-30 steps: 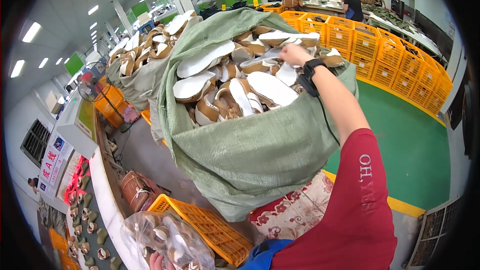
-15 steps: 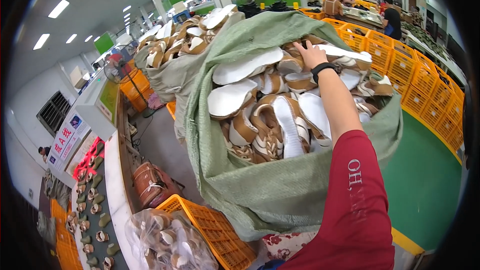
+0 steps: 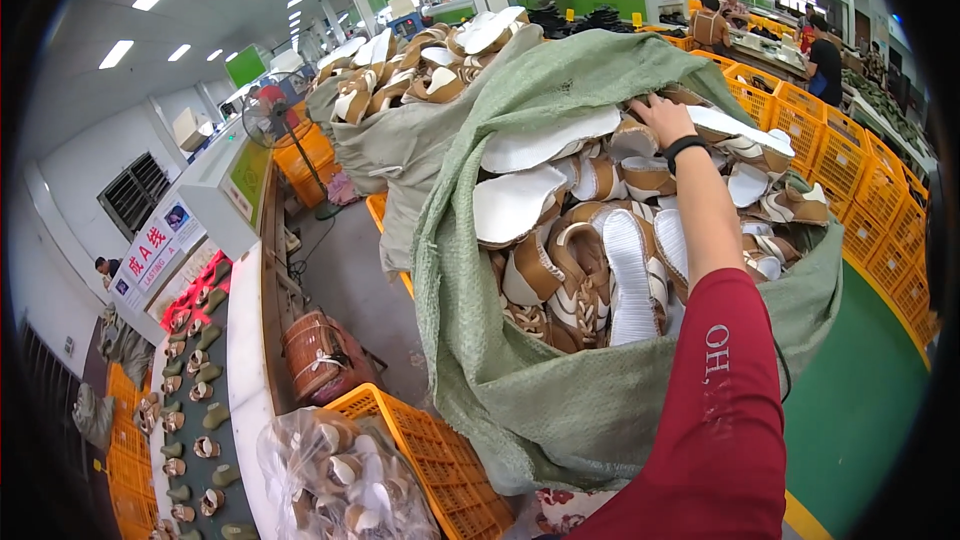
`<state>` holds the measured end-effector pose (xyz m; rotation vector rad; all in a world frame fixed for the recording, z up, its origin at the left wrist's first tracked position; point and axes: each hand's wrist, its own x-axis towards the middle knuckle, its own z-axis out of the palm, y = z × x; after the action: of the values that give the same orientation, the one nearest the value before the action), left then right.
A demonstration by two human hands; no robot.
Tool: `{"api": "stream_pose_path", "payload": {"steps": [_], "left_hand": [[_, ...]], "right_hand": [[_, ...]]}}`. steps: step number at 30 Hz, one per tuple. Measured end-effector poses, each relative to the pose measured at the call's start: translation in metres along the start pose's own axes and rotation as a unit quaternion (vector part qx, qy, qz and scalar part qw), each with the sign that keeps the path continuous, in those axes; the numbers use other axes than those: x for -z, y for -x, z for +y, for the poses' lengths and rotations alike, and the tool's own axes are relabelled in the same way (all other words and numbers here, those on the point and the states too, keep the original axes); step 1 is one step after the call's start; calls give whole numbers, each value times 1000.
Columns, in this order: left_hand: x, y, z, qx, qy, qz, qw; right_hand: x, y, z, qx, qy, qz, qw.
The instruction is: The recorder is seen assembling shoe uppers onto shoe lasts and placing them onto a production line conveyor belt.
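A big green woven sack (image 3: 560,390) stands before me with its mouth wide apart. It is heaped with brown-and-white shoe uppers (image 3: 580,265); several turn their flat white undersides up, and some show laces. My right arm, in a dark red sleeve with a black wristband, stretches across the pile. At the sack's far side my right hand (image 3: 664,122) has its fingers bent over a brown shoe upper (image 3: 634,140), gripping it by the edge; its fingertips are partly hidden among the neighbouring uppers. My left hand is out of view.
Behind on the left, another full sack (image 3: 390,145) holds similar uppers. Orange crates (image 3: 800,120) line the right. Close by are an orange crate (image 3: 430,460), a clear bag of uppers (image 3: 335,480) and a brown stool (image 3: 325,355). Shoes ride a conveyor (image 3: 195,430) at left.
The whole view has shifted, so the sack appears farther right and slightly lower. My right hand stays at the same far part of the pile, its fingers now more bent.
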<state>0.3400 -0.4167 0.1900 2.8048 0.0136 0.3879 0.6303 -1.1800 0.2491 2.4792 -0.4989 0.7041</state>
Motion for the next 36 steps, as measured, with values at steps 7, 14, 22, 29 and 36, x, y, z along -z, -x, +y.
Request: {"api": "stream_pose_path", "payload": {"steps": [7,14,22,29,36], "left_hand": [[-4,7,-24,2,40,0,999],[-15,-1,-29,-45,71,4,996],[-25,-4,-37,-159,158,25,974],[-34,17,-27,-200,340,-62,917],[-14,31,-39,-67,861,-174,473]], "right_hand": [[34,17,-11,39,-78,14,996],[149,16,15,148,-108,8,983],[286,133,57,81,-219,88,968],[368,249,-70,3,-621,154,769],[435,419,-358,302,-589,246,707]]}}
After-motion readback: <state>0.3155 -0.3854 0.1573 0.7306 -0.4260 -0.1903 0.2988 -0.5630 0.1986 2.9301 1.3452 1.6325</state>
